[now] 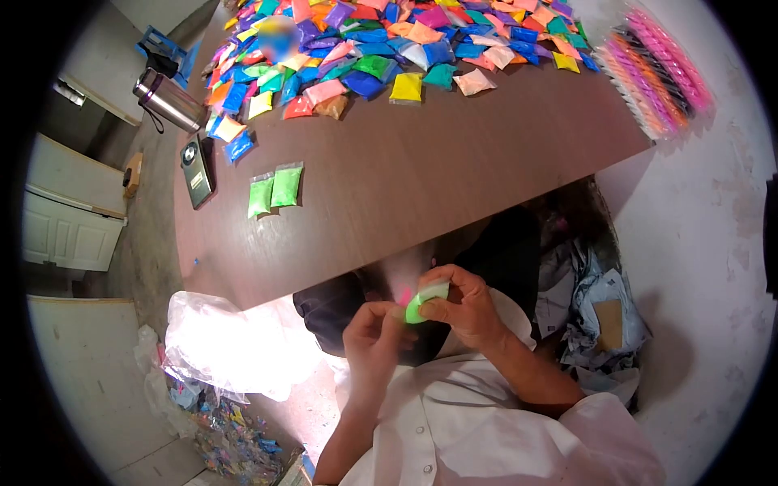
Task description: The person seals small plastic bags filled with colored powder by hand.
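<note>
Below the table's front edge, over the lap, my right hand [466,312] pinches a light green packet [417,308] between thumb and fingers. My left hand [375,336] is closed at the packet's left side, its fingertips pressed together beside a small bit of pink; whether they grip the packet's edge or the pink bit is too small to tell. On the brown table [389,178], two green packets [286,185] lie side by side at the left. Many coloured packets [365,65] are heaped along the far side.
A steel flask [170,100] and a phone [197,172] are at the table's left edge. Bundled pink, orange and black items in plastic [660,69] lie at the far right. White plastic bags [231,344], scraps [235,433] and crumpled wrappers [600,304] are below.
</note>
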`<state>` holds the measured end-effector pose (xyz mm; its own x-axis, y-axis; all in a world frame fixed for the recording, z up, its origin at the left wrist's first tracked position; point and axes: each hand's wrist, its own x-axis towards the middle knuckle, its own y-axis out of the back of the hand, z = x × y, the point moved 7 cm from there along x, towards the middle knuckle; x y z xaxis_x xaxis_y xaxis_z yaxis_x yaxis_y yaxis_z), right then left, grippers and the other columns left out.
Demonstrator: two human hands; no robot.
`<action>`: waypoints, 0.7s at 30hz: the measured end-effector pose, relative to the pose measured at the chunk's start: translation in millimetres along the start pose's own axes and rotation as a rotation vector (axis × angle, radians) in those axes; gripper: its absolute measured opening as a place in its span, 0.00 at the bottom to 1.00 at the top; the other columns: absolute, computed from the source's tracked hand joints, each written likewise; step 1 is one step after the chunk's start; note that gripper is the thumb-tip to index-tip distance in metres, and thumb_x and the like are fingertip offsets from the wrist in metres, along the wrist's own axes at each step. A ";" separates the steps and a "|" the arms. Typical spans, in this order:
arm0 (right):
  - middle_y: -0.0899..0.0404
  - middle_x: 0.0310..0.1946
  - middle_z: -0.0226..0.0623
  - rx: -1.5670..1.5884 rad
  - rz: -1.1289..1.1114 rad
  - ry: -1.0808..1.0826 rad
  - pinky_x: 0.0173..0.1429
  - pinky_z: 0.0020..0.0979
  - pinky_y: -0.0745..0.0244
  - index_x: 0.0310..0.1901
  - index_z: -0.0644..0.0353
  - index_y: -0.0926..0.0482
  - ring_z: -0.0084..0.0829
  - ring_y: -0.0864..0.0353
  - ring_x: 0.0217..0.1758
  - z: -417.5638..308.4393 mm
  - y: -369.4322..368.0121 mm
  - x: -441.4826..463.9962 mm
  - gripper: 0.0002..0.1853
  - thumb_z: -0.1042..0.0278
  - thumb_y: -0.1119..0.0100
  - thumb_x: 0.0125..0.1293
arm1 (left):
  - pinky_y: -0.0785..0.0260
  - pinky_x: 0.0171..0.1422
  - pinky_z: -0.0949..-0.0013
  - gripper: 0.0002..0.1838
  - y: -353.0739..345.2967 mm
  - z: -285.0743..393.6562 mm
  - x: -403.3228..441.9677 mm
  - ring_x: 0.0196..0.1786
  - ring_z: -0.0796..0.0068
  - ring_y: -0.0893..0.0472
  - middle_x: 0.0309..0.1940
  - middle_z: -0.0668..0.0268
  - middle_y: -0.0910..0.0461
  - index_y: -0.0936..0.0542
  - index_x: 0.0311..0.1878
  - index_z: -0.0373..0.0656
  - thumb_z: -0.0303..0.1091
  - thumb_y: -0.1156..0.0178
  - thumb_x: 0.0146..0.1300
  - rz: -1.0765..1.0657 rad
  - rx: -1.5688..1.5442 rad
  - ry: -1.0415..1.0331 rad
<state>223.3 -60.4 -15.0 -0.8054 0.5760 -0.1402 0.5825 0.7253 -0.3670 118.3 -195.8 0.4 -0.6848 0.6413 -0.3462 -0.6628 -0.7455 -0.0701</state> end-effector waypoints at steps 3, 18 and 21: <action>0.16 0.49 0.33 0.290 0.067 -0.102 0.61 0.25 0.22 0.64 0.64 0.23 0.23 0.16 0.52 11.7 -5.9 1.9 0.25 0.72 0.23 0.69 | 0.23 0.35 0.76 0.09 -4.6 1.9 -7.0 0.29 0.81 0.16 0.30 0.66 0.15 0.19 0.47 0.37 0.34 0.38 0.82 0.038 -0.023 -0.008; 0.19 0.66 0.44 0.248 -0.007 -0.186 0.73 0.33 0.25 0.80 0.67 0.35 0.29 0.20 0.68 21.4 -26.8 -10.2 0.29 0.63 0.46 0.85 | 0.32 0.33 0.79 0.04 -9.7 20.8 -7.6 0.28 0.86 0.22 0.29 0.67 0.16 0.15 0.45 0.33 0.25 0.31 0.75 0.048 0.472 -0.448; 0.20 0.67 0.41 0.231 -0.064 -0.216 0.74 0.32 0.25 0.81 0.67 0.36 0.27 0.20 0.68 25.1 -24.8 -10.3 0.29 0.64 0.46 0.85 | 0.24 0.36 0.67 0.03 -10.1 34.5 -10.3 0.30 0.67 0.14 0.31 0.58 0.15 0.14 0.43 0.39 0.25 0.29 0.70 0.065 0.574 -0.465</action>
<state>214.4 -93.8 -27.5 -0.8586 0.4207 -0.2928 0.5095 0.6381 -0.5772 121.5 -188.7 37.0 -0.7009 0.7051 0.1082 -0.5836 -0.6540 0.4815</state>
